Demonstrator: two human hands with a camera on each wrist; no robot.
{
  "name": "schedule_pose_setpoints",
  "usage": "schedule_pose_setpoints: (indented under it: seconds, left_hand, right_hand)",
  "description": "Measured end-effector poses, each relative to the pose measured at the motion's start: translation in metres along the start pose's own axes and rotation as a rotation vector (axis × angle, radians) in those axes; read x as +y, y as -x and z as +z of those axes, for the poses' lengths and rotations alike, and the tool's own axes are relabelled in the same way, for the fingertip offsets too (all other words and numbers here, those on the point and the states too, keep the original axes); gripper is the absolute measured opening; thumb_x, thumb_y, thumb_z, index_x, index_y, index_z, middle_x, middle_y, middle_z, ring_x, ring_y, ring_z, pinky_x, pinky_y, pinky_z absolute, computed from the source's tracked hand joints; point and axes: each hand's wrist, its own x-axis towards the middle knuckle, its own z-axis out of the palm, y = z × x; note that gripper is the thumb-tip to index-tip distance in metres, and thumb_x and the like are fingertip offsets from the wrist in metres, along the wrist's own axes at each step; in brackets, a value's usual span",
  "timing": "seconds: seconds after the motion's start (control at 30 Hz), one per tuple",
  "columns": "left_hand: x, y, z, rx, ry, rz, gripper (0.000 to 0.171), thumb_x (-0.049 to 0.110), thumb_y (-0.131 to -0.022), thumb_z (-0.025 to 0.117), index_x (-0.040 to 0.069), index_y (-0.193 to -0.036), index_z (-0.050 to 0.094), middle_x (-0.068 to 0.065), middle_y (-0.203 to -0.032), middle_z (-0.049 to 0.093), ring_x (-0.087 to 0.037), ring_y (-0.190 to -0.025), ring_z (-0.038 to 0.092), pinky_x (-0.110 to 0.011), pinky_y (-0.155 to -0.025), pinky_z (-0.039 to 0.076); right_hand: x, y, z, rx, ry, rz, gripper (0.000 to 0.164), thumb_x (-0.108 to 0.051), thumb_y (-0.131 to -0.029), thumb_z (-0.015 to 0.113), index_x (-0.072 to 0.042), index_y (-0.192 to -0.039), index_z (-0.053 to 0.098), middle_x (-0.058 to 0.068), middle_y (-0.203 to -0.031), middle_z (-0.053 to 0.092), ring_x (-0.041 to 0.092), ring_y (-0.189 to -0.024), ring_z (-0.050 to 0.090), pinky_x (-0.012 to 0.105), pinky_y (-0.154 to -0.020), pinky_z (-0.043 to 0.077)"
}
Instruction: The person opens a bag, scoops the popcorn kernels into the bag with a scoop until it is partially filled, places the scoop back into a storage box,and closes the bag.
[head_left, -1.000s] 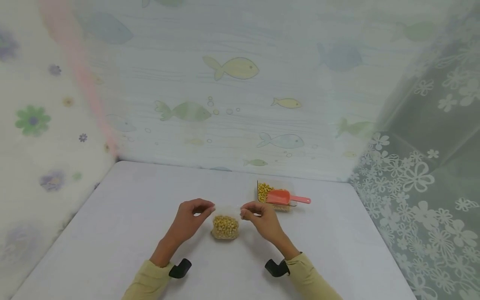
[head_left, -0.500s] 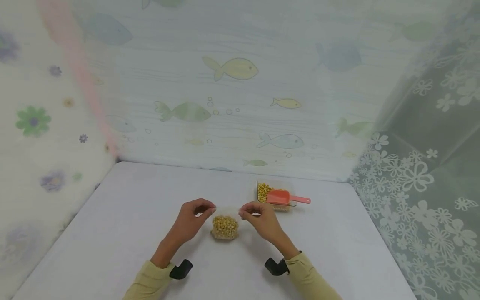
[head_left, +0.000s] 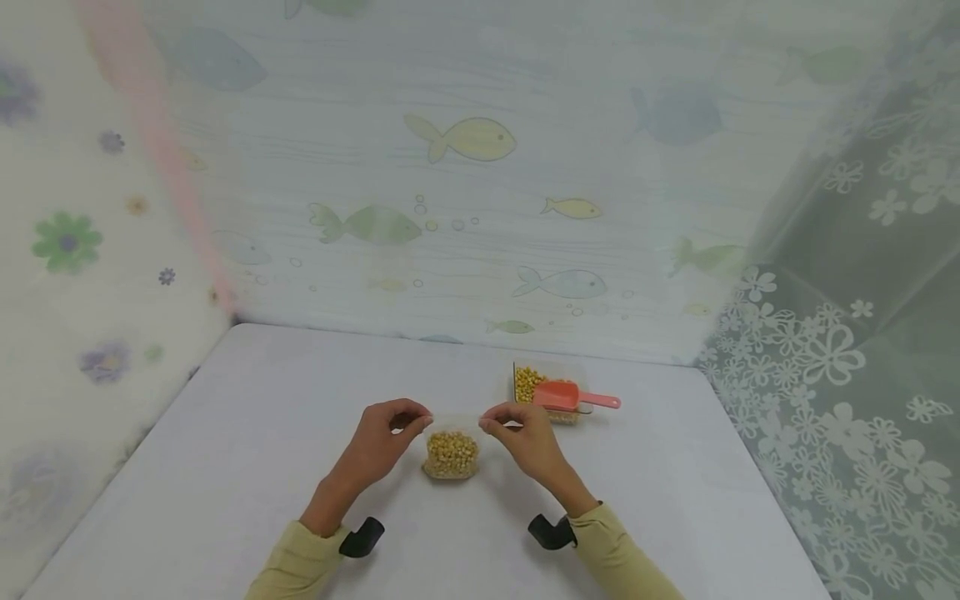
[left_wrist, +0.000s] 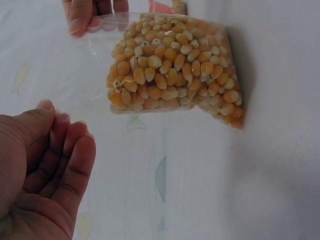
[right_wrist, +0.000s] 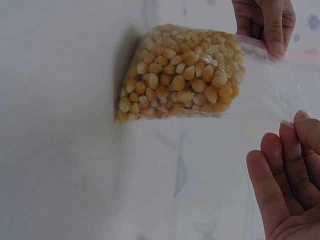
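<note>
A clear plastic bag (head_left: 452, 455) filled with yellow corn kernels stands on the white table, its upper part free of kernels. My left hand (head_left: 384, 437) pinches the bag's top left corner between thumb and forefinger. On the other side, the right hand (head_left: 528, 443) pinches the top right corner the same way. Between the two hands the thin film is stretched out, as the left wrist view shows with the corn kernels (left_wrist: 170, 65) packed low in the bag. In the right wrist view the thumb and fingertips (right_wrist: 287, 131) meet at the film's edge.
Behind the right hand, a clear box (head_left: 567, 417) holds more corn kernels. A pink scoop (head_left: 558, 395) lies across it, handle sticking out to the right. Fish-patterned curtain (head_left: 465, 250) hangs behind the white table (head_left: 300, 375).
The hands stay at the bag's top corners with only slight shifts. The film between them looks a little tauter than half a second ago.
</note>
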Motion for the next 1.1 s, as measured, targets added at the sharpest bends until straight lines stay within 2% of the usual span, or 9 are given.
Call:
schedule_pose_setpoints:
  seconds: [0.17,0.33,0.57,0.8,0.93,1.1]
  left_hand:
    - [0.004,0.001,0.000,0.000,0.002,-0.052,0.008,0.012,-0.097,0.069,0.009,-0.102,0.073,-0.007,-0.098,0.072,-0.014,-0.092,0.067,-0.033,-0.083,0.056]
    - [0.003,0.001,0.002,0.000,0.004,-0.060,0.008,0.013,-0.098,0.067,0.008,-0.102,0.072,-0.009,-0.098,0.071,-0.020,-0.094,0.068,-0.034,-0.083,0.056]
    - [-0.003,0.002,0.002,0.007,-0.052,0.067,0.005,0.012,-0.097,0.069,0.009,-0.100,0.072,-0.008,-0.093,0.071,-0.010,-0.082,0.061,-0.028,-0.076,0.054]
    - [-0.008,0.001,0.002,0.034,-0.001,0.160,0.007,0.007,-0.093,0.073,0.007,-0.099,0.072,0.004,-0.089,0.067,-0.007,-0.079,0.059,-0.033,-0.073,0.056]
    - [-0.010,-0.001,0.005,0.031,0.041,0.171,0.012,0.005,-0.092,0.074,0.005,-0.104,0.074,0.004,-0.091,0.069,-0.008,-0.081,0.060,-0.033,-0.075,0.055]
    - [-0.012,-0.002,0.007,0.030,0.026,0.166,0.008,0.007,-0.094,0.072,0.008,-0.101,0.075,0.006,-0.089,0.068,-0.009,-0.079,0.057,-0.028,-0.072,0.052]
  right_hand:
    - [-0.002,0.000,0.000,0.004,-0.005,0.014,0.005,-0.011,-0.092,0.075,-0.007,-0.094,0.078,0.008,-0.090,0.074,0.011,-0.084,0.068,0.025,-0.076,0.058]
    - [-0.002,0.000,0.002,0.014,0.002,0.005,0.005,-0.010,-0.092,0.075,-0.006,-0.093,0.078,0.008,-0.090,0.074,0.010,-0.084,0.067,0.023,-0.077,0.058]
    - [-0.004,0.000,0.003,0.025,-0.011,-0.001,0.009,-0.008,-0.091,0.075,-0.001,-0.097,0.077,0.010,-0.093,0.075,0.013,-0.087,0.067,0.020,-0.077,0.057]
    - [0.000,-0.001,0.006,0.030,-0.010,-0.022,0.015,-0.008,-0.090,0.077,0.002,-0.101,0.073,0.007,-0.096,0.072,0.010,-0.091,0.065,0.026,-0.083,0.059]
    - [0.003,-0.003,0.007,0.031,-0.011,-0.042,0.019,-0.008,-0.090,0.077,0.002,-0.106,0.073,0.008,-0.100,0.072,0.013,-0.096,0.066,0.028,-0.086,0.059]
    - [0.003,-0.006,0.007,-0.010,0.002,-0.039,0.012,-0.007,-0.093,0.073,-0.001,-0.104,0.074,0.007,-0.099,0.072,0.014,-0.094,0.066,0.026,-0.084,0.059]
